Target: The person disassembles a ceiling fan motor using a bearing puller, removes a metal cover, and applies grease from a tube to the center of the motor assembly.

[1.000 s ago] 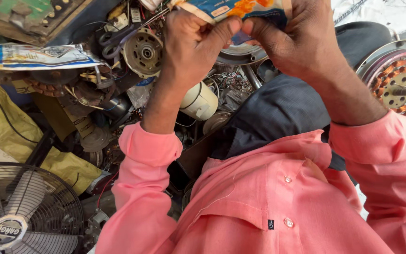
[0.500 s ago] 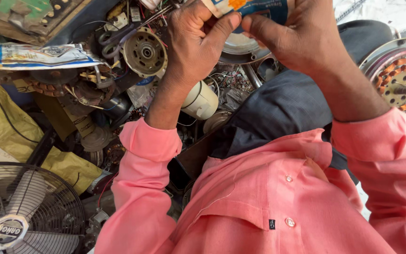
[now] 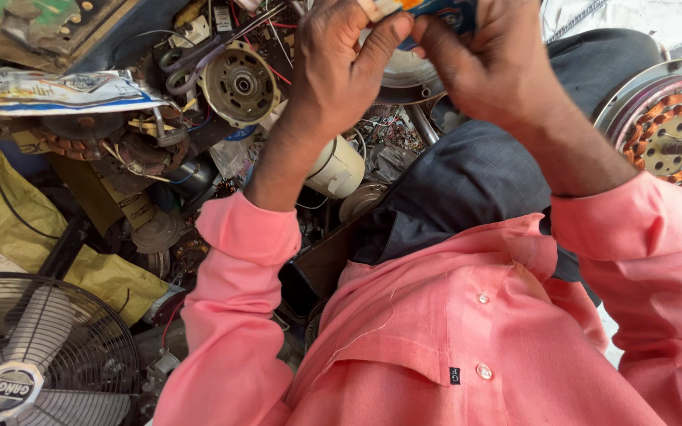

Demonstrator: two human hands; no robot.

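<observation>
Two hands meet at the twelve o'clock edge of the head view, both pinched on one small packet (image 3: 436, 9). The left hand (image 3: 337, 67) comes up from about seven o'clock, its thumb and forefinger closed on the packet's pale left end. The right hand (image 3: 487, 67) reaches in from about four o'clock, fingertips pressed shut on the blue and orange part. The packet's long axis runs roughly nine to three o'clock, lying across the gap between the two grips, with its upper part cut off by the frame, so its full shape probably cannot be judged here. It sits above and beyond both palms, held only at the fingertips.

Below the hands, pink shirt sleeves (image 3: 238, 260) and a dark grey trouser knee (image 3: 483, 173) fill the lower right. At ten o'clock from the left hand a round metal motor housing (image 3: 240, 84) lies among loose wires and parts. Just beside the left forearm, at about six o'clock from the hand, a white cylinder (image 3: 339, 167) rests on its side. At three o'clock a wound copper stator (image 3: 668, 142) sits in a round rim. A flattened printed wrapper (image 3: 49, 91) lies at nine o'clock, a yellow sack (image 3: 9, 213) below it, and a caged fan (image 3: 33, 355) at eight o'clock.
</observation>
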